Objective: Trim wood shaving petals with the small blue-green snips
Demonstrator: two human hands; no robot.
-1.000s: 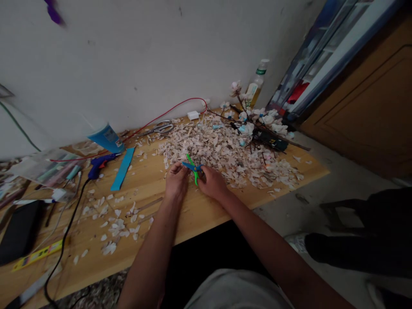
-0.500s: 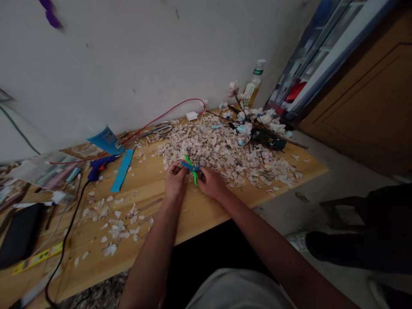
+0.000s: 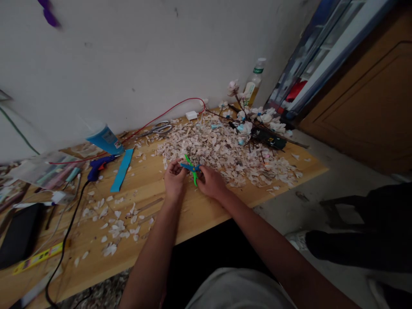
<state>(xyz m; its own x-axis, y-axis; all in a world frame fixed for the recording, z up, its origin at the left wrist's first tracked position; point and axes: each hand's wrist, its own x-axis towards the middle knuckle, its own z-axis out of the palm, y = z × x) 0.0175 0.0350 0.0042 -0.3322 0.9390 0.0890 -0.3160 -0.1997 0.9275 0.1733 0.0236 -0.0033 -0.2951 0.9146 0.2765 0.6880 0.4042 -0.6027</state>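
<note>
My right hand [image 3: 210, 181] is closed on the handles of small green and blue scissors [image 3: 193, 168], whose blades stand apart. Just left of them, my left hand [image 3: 174, 176] is closed in a pinch beside the blue blade tip; whatever lies between its fingers is too small to make out. Both hands are over the wooden table [image 3: 154, 180], at the near edge of a big pile of pale petal-like scraps [image 3: 206, 143]. A blue strip [image 3: 122, 171] lies to the left.
Left: glue gun [image 3: 99, 166], blue cup [image 3: 106, 139], black phone [image 3: 22, 234], yellow ruler [image 3: 38, 258] and loose petals [image 3: 118, 228]. Back: metal scissors [image 3: 162, 127], flowering branches [image 3: 254, 120], bottle [image 3: 253, 83]. A person's leg [image 3: 347, 251] shows at the right.
The green and blue scissors have turned slightly, and the blue blade lies flatter. Both hands keep nearly the same place.
</note>
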